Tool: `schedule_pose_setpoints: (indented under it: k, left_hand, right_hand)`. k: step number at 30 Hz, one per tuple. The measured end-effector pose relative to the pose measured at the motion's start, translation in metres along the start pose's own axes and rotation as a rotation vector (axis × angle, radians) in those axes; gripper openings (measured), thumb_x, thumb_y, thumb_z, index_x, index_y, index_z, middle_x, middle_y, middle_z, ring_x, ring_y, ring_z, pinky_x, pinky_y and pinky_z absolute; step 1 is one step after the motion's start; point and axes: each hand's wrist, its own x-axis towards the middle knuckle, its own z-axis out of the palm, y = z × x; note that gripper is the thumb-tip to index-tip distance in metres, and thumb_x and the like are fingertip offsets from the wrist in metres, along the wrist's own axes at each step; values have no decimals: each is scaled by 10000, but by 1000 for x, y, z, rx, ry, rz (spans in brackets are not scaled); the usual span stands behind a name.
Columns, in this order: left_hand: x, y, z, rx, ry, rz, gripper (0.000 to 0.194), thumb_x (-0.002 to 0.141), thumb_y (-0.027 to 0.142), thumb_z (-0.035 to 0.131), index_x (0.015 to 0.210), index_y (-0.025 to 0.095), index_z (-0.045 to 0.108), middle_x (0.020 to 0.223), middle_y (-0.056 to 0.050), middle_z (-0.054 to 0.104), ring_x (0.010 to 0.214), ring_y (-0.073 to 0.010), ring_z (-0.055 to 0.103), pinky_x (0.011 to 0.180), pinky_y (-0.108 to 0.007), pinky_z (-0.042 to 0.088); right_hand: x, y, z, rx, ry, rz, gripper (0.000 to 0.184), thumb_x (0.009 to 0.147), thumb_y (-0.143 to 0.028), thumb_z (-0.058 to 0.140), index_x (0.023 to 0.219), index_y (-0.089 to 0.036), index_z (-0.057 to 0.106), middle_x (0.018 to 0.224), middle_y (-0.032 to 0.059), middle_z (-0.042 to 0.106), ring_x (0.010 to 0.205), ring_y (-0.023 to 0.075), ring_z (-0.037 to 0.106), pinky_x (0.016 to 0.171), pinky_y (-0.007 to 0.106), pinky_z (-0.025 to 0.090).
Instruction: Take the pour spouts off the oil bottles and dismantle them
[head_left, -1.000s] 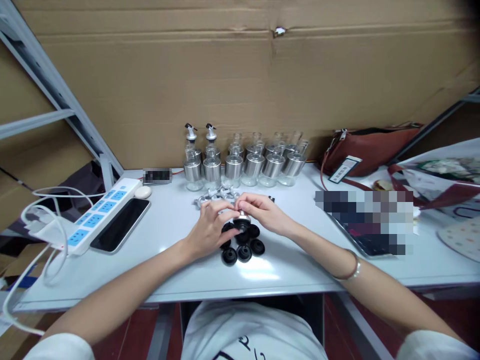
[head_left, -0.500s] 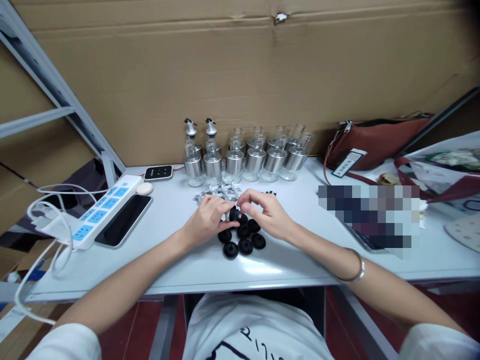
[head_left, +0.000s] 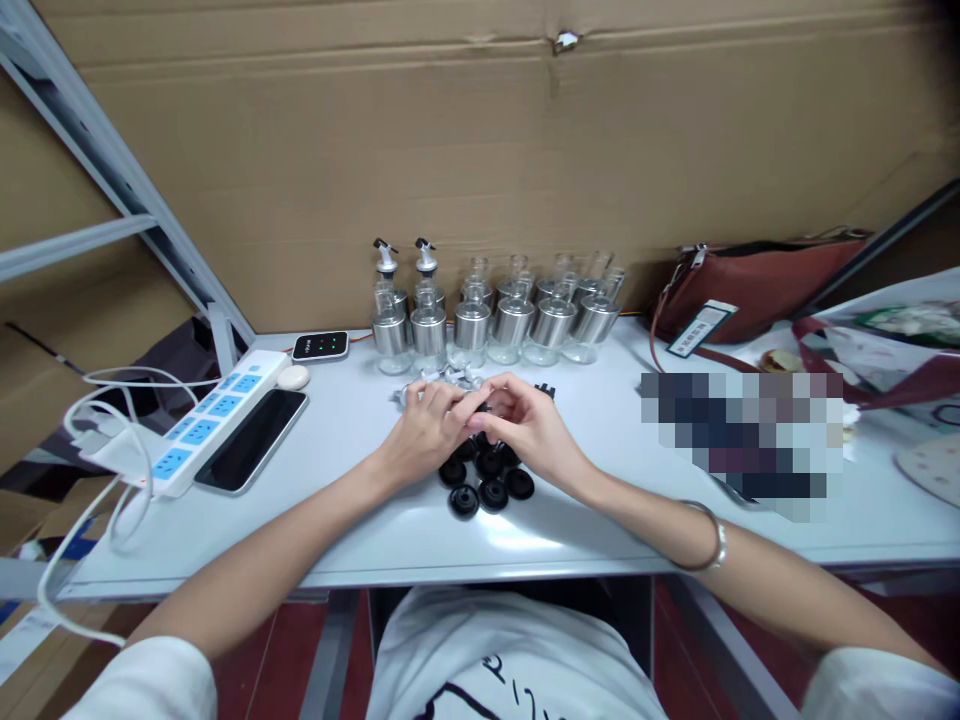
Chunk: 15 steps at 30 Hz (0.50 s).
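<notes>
My left hand point(head_left: 426, 430) and my right hand point(head_left: 531, 428) meet above the middle of the table. Both have closed fingers around one small black-and-silver bottle pourer part, mostly hidden now; a dark bit of it shows between the fingertips. Several round black stoppers point(head_left: 493, 494) with ridged centres lie just below the hands, some covered by them. Behind my left fingers are silver pourer tops point(head_left: 457, 376), partly hidden. Small black pieces point(head_left: 545, 390) lie beyond my right hand.
Glass bottles with steel sleeves point(head_left: 472, 325) stand in two rows by the cardboard wall point(head_left: 480, 150); two carry pourers point(head_left: 385, 258). A power strip point(head_left: 217, 415), a phone point(head_left: 252, 440) and a small display device point(head_left: 321, 346) lie left. A brown bag point(head_left: 757, 290) sits right, near a blurred-out patch.
My right fingers have come in from just apart to meet the left hand at the pourer part. The fingers now cover most of it. The view has shifted slightly.
</notes>
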Motion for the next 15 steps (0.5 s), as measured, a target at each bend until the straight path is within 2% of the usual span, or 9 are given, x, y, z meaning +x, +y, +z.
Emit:
schedule_pose_setpoints:
  k: [2, 5, 8, 11, 15]
  left_hand:
    - [2, -2, -4, 12, -6, 9, 298, 1002, 305, 313, 1211, 107, 392, 882, -83, 652, 772, -190, 574, 793, -336, 310]
    - [4, -6, -9, 28, -22, 15, 360, 1002, 366, 298, 1189, 80, 412, 853, -81, 676, 703, -172, 584, 785, -336, 298]
    - [7, -7, -15, 35, -47, 2, 364, 996, 392, 319, 1148, 89, 454, 815, -53, 686, 689, -162, 593, 813, -350, 284]
    - [10, -5, -19, 48, -46, -14, 329, 985, 380, 329, 995, 119, 529, 765, -35, 673, 687, -174, 583, 811, -374, 273]
    - [13, -1, -19, 67, -42, -46, 373, 944, 347, 300, 765, 139, 552, 667, -53, 622, 643, -204, 532, 694, -362, 264]
  right_hand:
    - [0, -3, 0, 8, 32, -5, 284, 741, -395, 694, 898, -205, 552, 608, -60, 506, 509, 109, 477, 521, 257, 387]
    - [0, -7, 0, 28, 14, -7, 270, 708, -353, 727, 876, -201, 582, 651, -42, 523, 589, 120, 482, 556, 257, 382]
    - [-1, -7, -1, 69, -31, 5, 224, 762, -351, 673, 866, -204, 541, 686, -44, 494, 604, 107, 439, 548, 242, 350]
    - [-4, -7, 1, 105, -73, 22, 184, 848, -371, 567, 830, -209, 481, 662, -61, 431, 547, 87, 361, 507, 227, 301]
    - [-5, -8, 6, 131, -92, 35, 195, 843, -359, 556, 809, -218, 425, 597, -82, 385, 515, 85, 333, 492, 221, 267]
